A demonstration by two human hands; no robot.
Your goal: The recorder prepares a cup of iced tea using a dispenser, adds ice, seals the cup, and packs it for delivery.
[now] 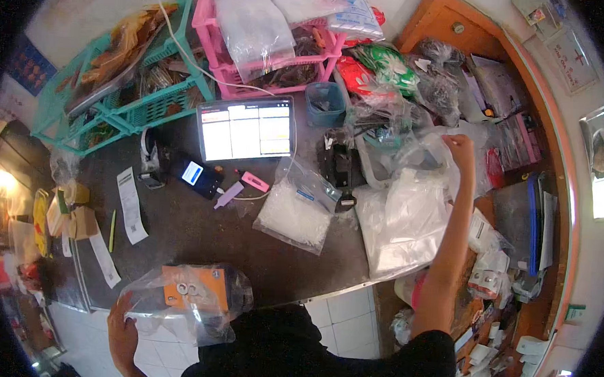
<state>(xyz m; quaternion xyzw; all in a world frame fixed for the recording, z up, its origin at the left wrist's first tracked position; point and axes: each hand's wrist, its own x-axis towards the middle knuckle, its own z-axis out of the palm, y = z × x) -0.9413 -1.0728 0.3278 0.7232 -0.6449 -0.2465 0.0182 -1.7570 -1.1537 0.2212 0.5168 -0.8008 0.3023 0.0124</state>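
Observation:
My left hand (124, 327) grips the edge of a clear plastic bag (145, 288) at the counter's front edge. An orange box (210, 285) shows through or beside this bag; which one, I cannot tell. At the right, my right hand (459, 143) is stretched out with its fingers pinched at a thin translucent plastic bag (429, 151). Below it lies a stack of clear plastic bags (408, 219). Between my hands, a zip bag of white granules (295, 211) lies flat on the dark counter (186, 239).
A lit tablet (246, 129) stands behind a card terminal (196, 175) and two highlighter pens (254, 181). Teal baskets (158, 99), pink baskets (267, 66) and a blue bin (325, 103) line the back. Paper slips (132, 205) lie left; folders (533, 226) stand right.

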